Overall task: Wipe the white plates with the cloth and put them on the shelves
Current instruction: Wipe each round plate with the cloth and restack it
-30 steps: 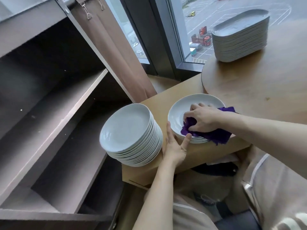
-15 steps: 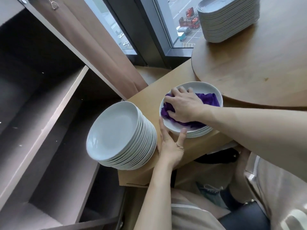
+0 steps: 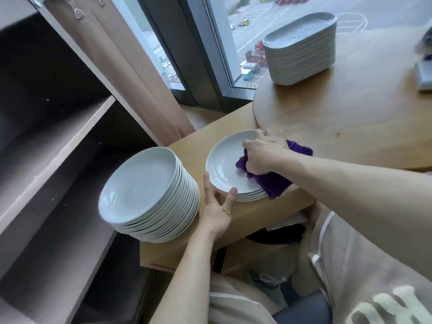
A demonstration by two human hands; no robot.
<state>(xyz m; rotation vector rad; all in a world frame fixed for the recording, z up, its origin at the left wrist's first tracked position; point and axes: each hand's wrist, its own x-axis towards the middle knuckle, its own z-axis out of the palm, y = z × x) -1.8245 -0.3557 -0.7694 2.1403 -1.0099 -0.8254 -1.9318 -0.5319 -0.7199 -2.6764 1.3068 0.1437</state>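
Observation:
A short stack of white plates sits on a light wooden box. My right hand grips a purple cloth and presses it on the right side of the top plate. My left hand steadies the near edge of this stack, thumb and fingers spread against the rim. A tall stack of white plates stands at the box's left corner, next to the dark shelves.
The wooden box abuts a round wooden table holding a stack of grey oval dishes. A curtain and window lie behind. A blurred object sits at the far right edge.
My right hand has dragged the purple cloth from the plate's left-centre to its right side, baring the left of the plate. My left hand stays at the stack's near rim.

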